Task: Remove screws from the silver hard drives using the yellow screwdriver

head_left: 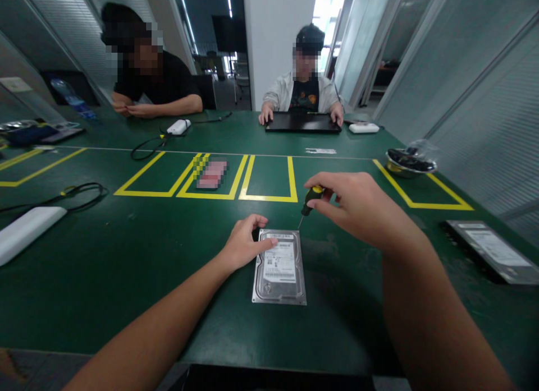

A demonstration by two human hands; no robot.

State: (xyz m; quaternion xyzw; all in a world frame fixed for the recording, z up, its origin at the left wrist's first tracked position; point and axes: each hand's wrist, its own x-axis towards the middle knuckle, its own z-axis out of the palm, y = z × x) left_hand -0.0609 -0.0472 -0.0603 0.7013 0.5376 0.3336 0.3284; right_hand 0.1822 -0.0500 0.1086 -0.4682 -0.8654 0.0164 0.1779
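A silver hard drive [279, 290] with a white label lies flat on the green table [189, 312] in front of me. My left hand [246, 242] grips its upper left corner, thumb on the label and the other fingers at the far edge. Fingertips of my right hand [353, 206] are closed round the black and yellow handle of a screwdriver [312, 202]. The screwdriver's thin shaft points down, its tip at the drive's upper right corner.
Another drive [497, 251] lies at the right, below a metal bowl [410, 162]. Yellow tape outlines [269, 198] and a pink item [213, 174] are beyond my hands. White power banks [31, 228] and cables sit at the left. Two people sit opposite, one holding a black panel [303, 122].
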